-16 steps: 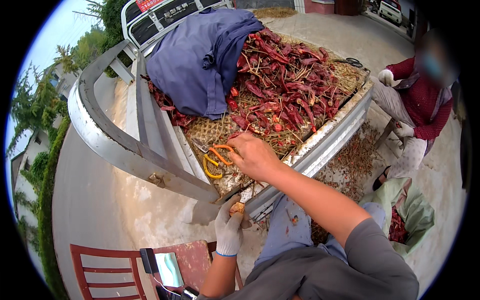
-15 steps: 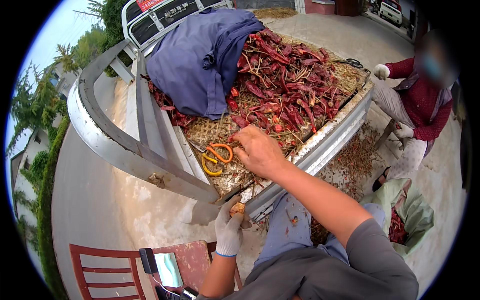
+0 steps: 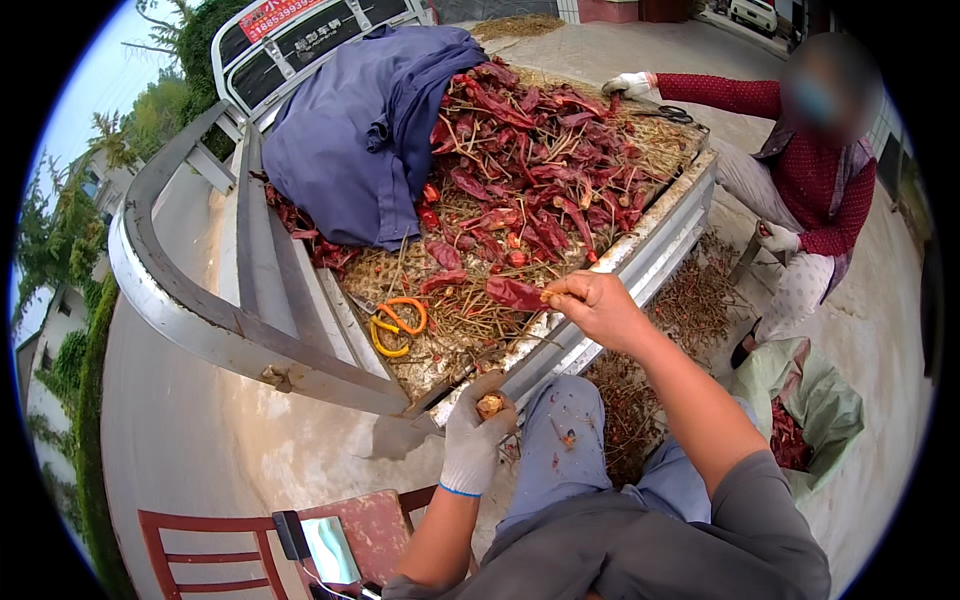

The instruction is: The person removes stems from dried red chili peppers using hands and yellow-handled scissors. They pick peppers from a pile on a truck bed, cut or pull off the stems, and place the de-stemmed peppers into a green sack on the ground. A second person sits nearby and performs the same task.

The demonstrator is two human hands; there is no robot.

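Handling one pepper seemed the step in hand: the bare right hand [image 3: 608, 312] pinched a dried red chili pepper [image 3: 515, 293] by its stalk end, near the truck bed's edge [image 3: 650, 225]. The gloved left hand [image 3: 472, 435] was curled below, apart from it; its grip could not be told. The next move seemed to call for a steady pinch.

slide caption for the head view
A bare right hand holds one red pepper near a heap of others on a truck bed.
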